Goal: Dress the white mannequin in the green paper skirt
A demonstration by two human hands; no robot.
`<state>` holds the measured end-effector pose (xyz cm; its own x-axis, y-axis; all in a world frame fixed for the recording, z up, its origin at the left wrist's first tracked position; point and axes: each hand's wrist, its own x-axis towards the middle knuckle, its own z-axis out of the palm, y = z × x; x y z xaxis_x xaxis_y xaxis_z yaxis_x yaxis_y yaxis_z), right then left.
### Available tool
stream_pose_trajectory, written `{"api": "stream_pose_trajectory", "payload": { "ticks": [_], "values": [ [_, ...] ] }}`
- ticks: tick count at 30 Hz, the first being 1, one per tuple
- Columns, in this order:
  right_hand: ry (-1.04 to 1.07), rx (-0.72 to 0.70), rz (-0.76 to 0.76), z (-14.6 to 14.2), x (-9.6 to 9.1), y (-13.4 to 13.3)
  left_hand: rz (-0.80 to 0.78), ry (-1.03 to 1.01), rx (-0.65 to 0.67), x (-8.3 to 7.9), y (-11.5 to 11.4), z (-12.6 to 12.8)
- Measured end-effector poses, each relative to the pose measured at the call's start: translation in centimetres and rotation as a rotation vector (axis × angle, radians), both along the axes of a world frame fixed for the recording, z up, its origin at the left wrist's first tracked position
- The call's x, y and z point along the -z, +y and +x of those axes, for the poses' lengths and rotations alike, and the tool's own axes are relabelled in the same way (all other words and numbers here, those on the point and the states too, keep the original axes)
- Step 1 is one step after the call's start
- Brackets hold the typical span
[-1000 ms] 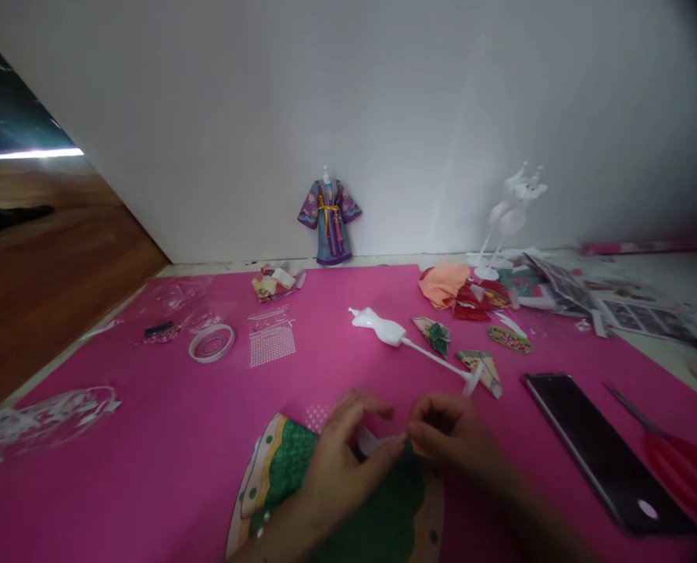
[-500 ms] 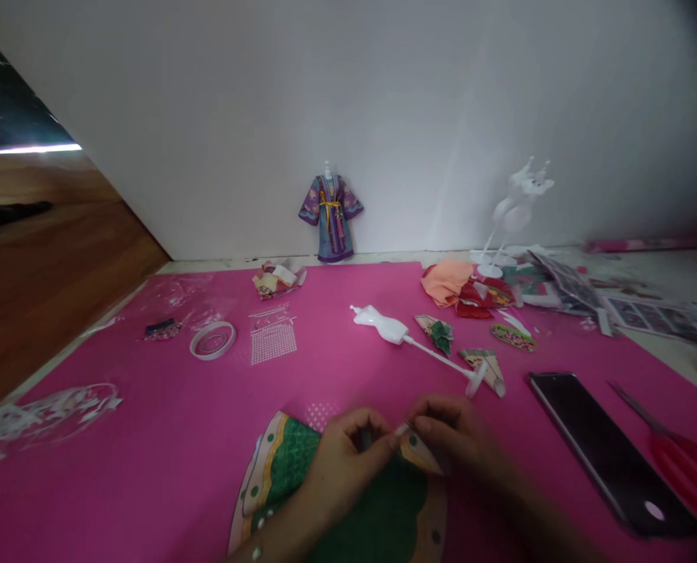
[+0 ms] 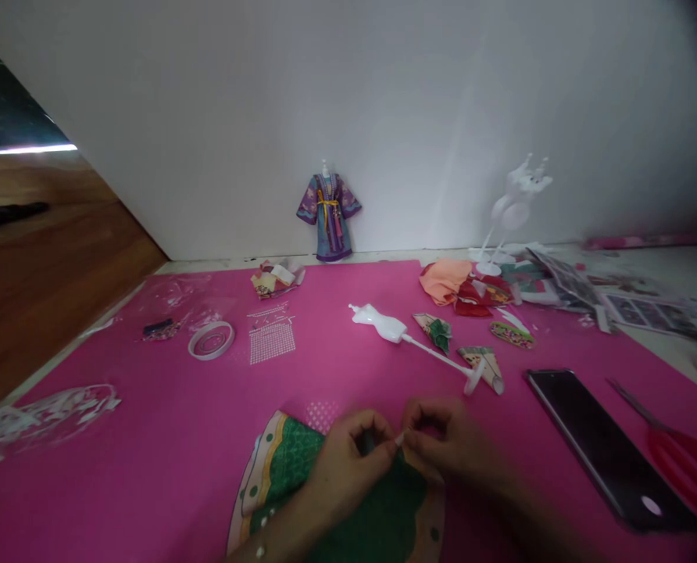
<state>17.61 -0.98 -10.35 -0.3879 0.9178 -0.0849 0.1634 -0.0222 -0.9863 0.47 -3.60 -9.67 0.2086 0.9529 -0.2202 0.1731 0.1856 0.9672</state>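
Note:
My left hand (image 3: 345, 469) and my right hand (image 3: 451, 446) meet fingertip to fingertip over a green paper skirt piece (image 3: 302, 485) with a cream and orange border. Both hands pinch a small white strip (image 3: 399, 439) at the top edge of that paper. The paper lies flat on the pink mat (image 3: 166, 438) at the near edge. A white mannequin on a rod and base (image 3: 407, 340) lies on its side just beyond my right hand.
A dark phone (image 3: 606, 446) lies right of my hands, red scissors (image 3: 670, 450) beyond it. A tape roll (image 3: 211, 341), a dotted sheet (image 3: 272, 342), folded paper bits, a dressed purple doll robe (image 3: 328, 209) and a white stand (image 3: 509, 215) sit farther back.
The white strip was stretched between my hands a second ago. My fingers have since drawn together and now pinch it at one spot on the paper's edge.

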Motion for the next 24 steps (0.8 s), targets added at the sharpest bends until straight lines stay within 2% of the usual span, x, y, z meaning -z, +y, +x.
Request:
{"api": "stream_pose_trajectory", "payload": {
  "ticks": [7,18,24],
  "values": [
    [0.088,0.025,-0.094,0.14,0.03,0.28,0.01,0.02,-0.007,-0.21,0.08,-0.22],
    [0.076,0.006,-0.075,0.36,0.24,0.34,0.038,0.03,-0.01,0.17,-0.02,-0.28],
    [-0.011,-0.03,0.002,-0.08,-0.22,0.03,0.053,0.044,-0.009,0.34,-0.05,-0.23]
  ]
}}
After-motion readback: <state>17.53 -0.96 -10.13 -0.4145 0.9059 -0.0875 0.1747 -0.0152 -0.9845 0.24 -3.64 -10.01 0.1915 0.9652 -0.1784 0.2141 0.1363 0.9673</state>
